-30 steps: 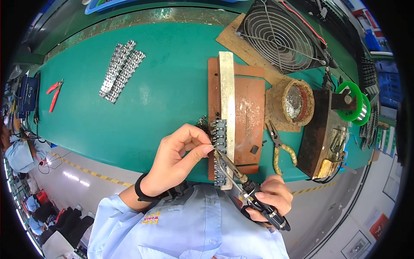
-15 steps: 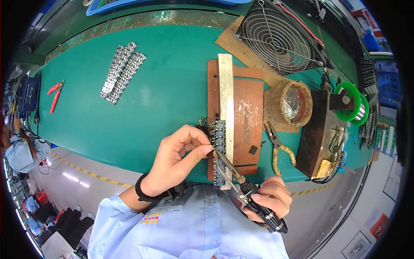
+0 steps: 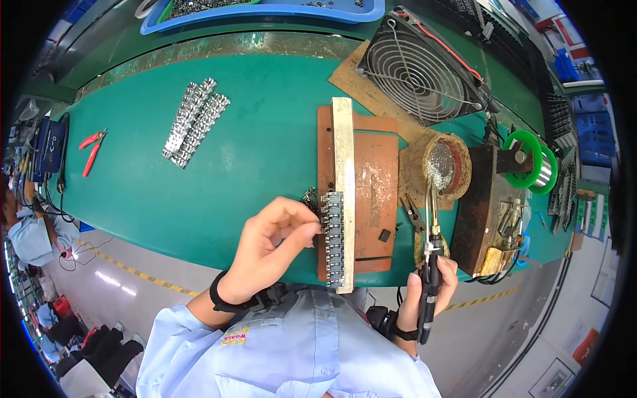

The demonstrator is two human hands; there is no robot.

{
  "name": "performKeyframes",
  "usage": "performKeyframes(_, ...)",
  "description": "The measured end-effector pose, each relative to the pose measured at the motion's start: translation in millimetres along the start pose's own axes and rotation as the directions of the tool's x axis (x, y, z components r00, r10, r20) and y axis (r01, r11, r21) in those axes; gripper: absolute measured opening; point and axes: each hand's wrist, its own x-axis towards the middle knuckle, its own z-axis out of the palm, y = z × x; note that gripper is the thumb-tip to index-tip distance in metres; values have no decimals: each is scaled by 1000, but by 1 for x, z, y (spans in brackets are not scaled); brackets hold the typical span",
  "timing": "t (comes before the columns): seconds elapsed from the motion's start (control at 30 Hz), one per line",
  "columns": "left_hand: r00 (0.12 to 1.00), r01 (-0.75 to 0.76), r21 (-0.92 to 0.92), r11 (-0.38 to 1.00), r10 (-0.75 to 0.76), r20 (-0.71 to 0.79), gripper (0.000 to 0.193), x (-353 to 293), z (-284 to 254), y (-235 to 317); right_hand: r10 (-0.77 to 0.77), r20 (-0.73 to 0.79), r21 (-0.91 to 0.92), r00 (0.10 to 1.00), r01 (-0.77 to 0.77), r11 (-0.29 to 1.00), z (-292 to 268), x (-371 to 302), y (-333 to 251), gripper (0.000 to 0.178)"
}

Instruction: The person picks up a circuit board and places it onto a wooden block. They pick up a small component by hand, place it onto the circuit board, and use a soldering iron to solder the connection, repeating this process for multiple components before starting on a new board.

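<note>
The left hand (image 3: pixel 272 249), just left of centre in the frame, has its fingertips pinched on the left edge of a row of small metal parts (image 3: pixel 332 239). That row stands on edge against a pale upright bar (image 3: pixel 344 179), which sits on a rust-brown jig board (image 3: pixel 371 179) in the middle of the green counter (image 3: pixel 252 146).

The right hand (image 3: pixel 428 292), lower right of centre, is wrapped tightly around the black handle of a soldering iron (image 3: pixel 430 265). The iron points up the frame, and its tip reaches toward a round solder-caked pot (image 3: pixel 443 166) just right of the board. The tip is well apart from the row, so I judge this to be a pause between joints: the iron is being cleaned or tinned at the pot while the left hand steadies the workpiece.

A return to soldering would call for swinging the tip left to the row's terminals, with the left fingers held clear of the heat.

Yellow-handled pliers (image 3: pixel 417 229) lie between the board and the iron. A dark metal stand (image 3: pixel 484 212) sits right of the pot, with a green solder spool (image 3: pixel 527 162) beyond it. A wire-grilled fan (image 3: pixel 421 66) stands at the upper right. Finished silver strips (image 3: pixel 196 123) lie at the upper left, and red cutters (image 3: pixel 91 149) lie near the far left edge.
</note>
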Motion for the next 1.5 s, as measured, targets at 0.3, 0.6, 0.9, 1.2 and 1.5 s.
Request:
performKeyframes(0.3, 890, -125, 739, 662, 404, -211, 11, -2, -17, 9, 68, 4, 537, 998, -59, 841, 13, -2, 9, 42)
performKeyframes(0.6, 875, -115, 918, 379, 476, -86, 15, 0, -9, 0, -8, -10, 457, 1000, 12, 890, 16, -14, 12, 41)
performKeyframes(0.9, 845, -116, 925, 363, 526, -100, 10, -1, -4, 1, -86, 95, 499, 992, 27, 866, 12, -3, 5, 33)
performKeyframes(1.2, 834, -163, 854, 494, 531, -148, 8, -7, -11, 3, -90, 87, 468, 992, 39, 883, 11, -4, 4, 33)
performKeyframes(1.5, 878, -255, 710, 656, 465, -114, 9, -12, 0, 7, 36, 15, 437, 999, -39, 899, 17, -12, 7, 41)
